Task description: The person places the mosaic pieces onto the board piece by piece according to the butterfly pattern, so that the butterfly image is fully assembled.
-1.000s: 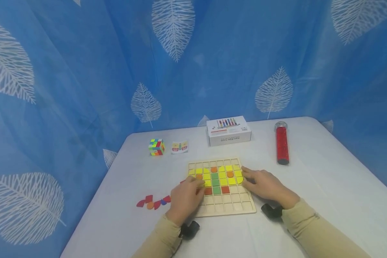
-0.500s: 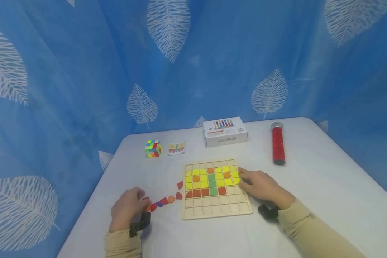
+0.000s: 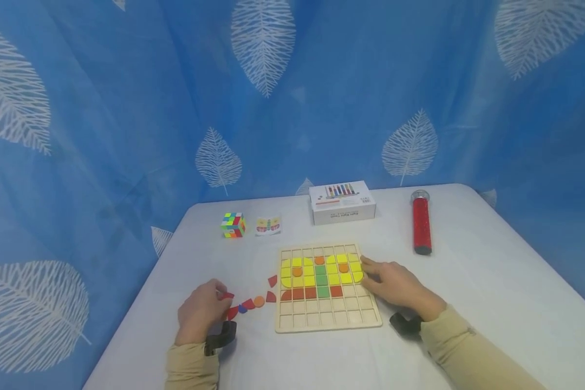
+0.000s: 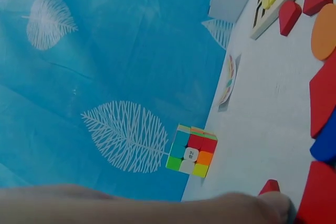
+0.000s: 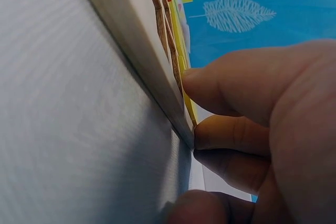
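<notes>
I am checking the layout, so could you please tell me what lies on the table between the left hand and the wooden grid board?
Head view: loose red, blue and orange pieces lie between the left hand and the wooden grid board.

Head view: high, looking forward and down over the whole counter (image 3: 492, 281) toward the blue curtain (image 3: 102, 135). Left wrist view: low, tilted, close to the loose red pieces (image 4: 320, 100), facing far toward the cube (image 4: 192, 151). Right wrist view: very close at the wooden board (image 5: 142, 61) edge. Shared: board (image 3: 327, 287), cube (image 3: 233, 225).

Left hand (image 3: 202, 311) pinches red piece (image 3: 226, 296); right hand (image 3: 395, 284) touches board (image 3: 329, 319).
</notes>
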A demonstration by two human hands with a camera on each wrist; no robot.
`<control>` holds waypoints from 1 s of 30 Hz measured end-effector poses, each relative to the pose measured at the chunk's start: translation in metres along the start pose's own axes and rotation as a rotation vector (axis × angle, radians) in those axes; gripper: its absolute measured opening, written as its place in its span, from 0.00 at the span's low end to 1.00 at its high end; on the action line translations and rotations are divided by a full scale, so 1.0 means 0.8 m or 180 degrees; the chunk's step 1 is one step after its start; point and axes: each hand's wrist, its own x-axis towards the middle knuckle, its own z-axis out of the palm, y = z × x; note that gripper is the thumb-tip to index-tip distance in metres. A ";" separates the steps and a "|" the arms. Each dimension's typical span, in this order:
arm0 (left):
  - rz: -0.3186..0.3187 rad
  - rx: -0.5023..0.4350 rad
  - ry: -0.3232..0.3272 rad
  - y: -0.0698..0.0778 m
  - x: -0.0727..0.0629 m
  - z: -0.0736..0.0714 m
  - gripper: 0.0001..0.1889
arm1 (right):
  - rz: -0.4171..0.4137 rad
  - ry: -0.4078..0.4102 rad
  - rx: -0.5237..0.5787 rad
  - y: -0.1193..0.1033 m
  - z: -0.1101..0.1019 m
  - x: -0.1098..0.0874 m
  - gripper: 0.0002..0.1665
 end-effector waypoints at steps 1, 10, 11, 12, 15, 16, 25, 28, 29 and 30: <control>0.0004 -0.0004 -0.0006 0.001 0.000 0.001 0.20 | 0.0001 0.0001 -0.0002 0.001 0.001 -0.001 0.31; -0.0028 -0.0096 0.0048 0.009 0.001 0.004 0.21 | -0.0085 0.0046 -0.0011 0.002 0.001 -0.002 0.30; -0.0027 -0.0102 0.0067 0.009 0.001 0.005 0.20 | -0.0087 0.0044 -0.0012 0.002 0.001 -0.002 0.30; -0.0015 -0.0095 0.0088 0.009 0.002 0.006 0.20 | -0.0085 0.0040 -0.0013 0.002 0.001 -0.001 0.30; 0.0033 -0.0076 0.0136 0.009 0.002 0.008 0.19 | -0.0087 0.0040 -0.0024 0.002 0.001 0.000 0.30; 0.0044 -0.0068 0.0144 0.009 0.003 0.009 0.18 | -0.0085 0.0042 -0.0024 0.002 0.001 0.000 0.30; 0.0128 -0.0207 0.0302 0.012 0.002 0.010 0.14 | -0.0069 0.0010 -0.0029 0.003 0.004 0.002 0.30; 0.0326 -0.0443 0.0608 0.029 -0.003 0.015 0.11 | -0.0079 0.0024 -0.0042 0.003 0.003 0.002 0.30; 0.0440 -0.0561 0.0698 0.038 -0.006 0.018 0.10 | -0.0085 0.0031 -0.0050 0.003 0.003 0.002 0.30; 0.0564 -0.0712 0.0744 0.048 -0.009 0.022 0.09 | -0.0105 0.0035 -0.0060 0.003 0.002 0.002 0.30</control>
